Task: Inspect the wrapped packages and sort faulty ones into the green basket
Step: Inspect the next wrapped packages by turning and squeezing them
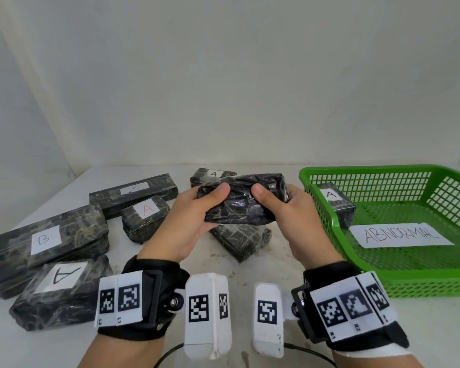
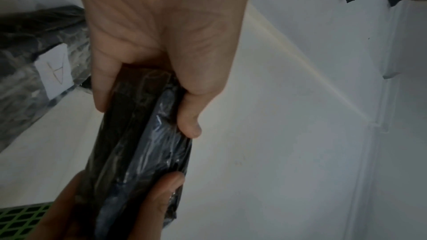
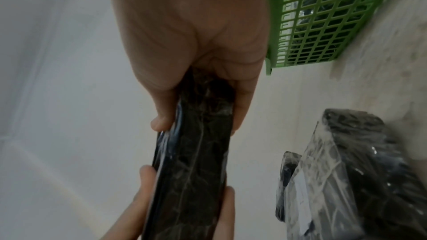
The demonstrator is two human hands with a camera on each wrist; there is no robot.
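I hold a dark package wrapped in clear film (image 1: pixel 243 201) above the middle of the table, no label showing on the side that faces me. My left hand (image 1: pixel 194 216) grips its left end with the thumb on top. My right hand (image 1: pixel 290 213) grips the right end the same way. The left wrist view shows the package (image 2: pixel 143 143) edge-on between thumb and fingers; so does the right wrist view (image 3: pixel 196 149). The green basket (image 1: pixel 398 274) stands at the right with an "ABNORMAL" sign (image 1: pixel 398 235) and one package marked A (image 1: pixel 335 204) inside.
Several wrapped packages lie on the white table: a long one marked B (image 1: pixel 45 240), others marked A (image 1: pixel 61 288) (image 1: pixel 145 217) (image 1: pixel 133 193) (image 1: pixel 213 175), and an unlabelled one (image 1: pixel 241 239) under my hands. A wall stands close behind.
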